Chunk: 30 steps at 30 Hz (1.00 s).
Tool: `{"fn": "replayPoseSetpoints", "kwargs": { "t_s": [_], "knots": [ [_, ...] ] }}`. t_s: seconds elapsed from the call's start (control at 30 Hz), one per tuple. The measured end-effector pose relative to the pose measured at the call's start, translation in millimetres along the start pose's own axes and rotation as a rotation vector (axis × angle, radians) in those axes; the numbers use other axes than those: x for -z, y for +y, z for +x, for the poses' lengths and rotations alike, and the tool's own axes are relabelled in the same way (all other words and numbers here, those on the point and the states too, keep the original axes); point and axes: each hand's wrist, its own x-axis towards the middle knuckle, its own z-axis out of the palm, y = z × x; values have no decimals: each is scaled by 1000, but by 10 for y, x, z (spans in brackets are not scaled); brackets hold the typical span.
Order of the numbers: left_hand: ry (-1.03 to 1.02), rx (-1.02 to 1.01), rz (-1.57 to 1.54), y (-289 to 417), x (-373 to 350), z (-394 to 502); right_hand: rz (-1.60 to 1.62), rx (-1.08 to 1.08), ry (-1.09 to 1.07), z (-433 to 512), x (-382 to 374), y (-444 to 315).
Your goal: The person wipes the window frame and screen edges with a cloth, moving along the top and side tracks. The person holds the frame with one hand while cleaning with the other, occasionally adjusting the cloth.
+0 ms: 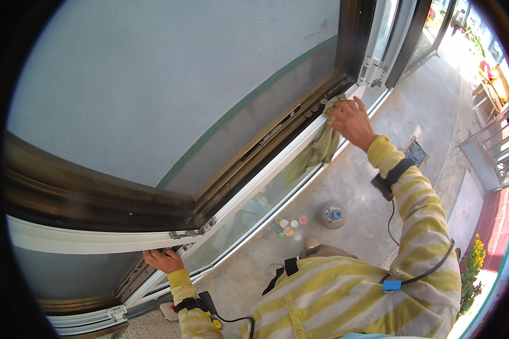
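Note:
Near the upper right end of a white window sash's rail (275,156), my right hand (351,120) presses a green cloth (318,148). Its loose part hangs down over the sash's glass. My left hand (164,259) grips the lower left corner of the white frame, by a hinge fitting (193,233); the fingertips are partly hidden behind the frame. Behind the sash is a brown metal window frame (237,156) with a grey insect screen (174,84).
On the concrete floor stand a large clear bottle with a blue cap (333,215) and several small round lids (288,231). A dark framed panel (415,152) lies beyond my right forearm. A yellow-flowered plant (473,267) stands at the right. Cables run along both my sleeves.

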Motion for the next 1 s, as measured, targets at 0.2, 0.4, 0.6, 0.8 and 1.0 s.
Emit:
{"fn": "replayPoseSetpoints", "kwargs": {
  "t_s": [0.2, 0.4, 0.6, 0.8, 1.0],
  "knots": [
    [29, -28, 44, 12, 2, 21, -88, -91, -108, 68, -17, 465],
    [20, -26, 41, 34, 28, 19, 105, -263, -7, 42, -156, 503],
    [5, -5, 23, 27, 27, 5, 219, -165, 107, -3, -144, 128],
    [27, -8, 23, 24, 5, 14, 69, -51, 52, -76, -113, 12],
    [41, -7, 36, 21, -2, -1, -106, -159, 9, -14, -125, 608]
  ]
}}
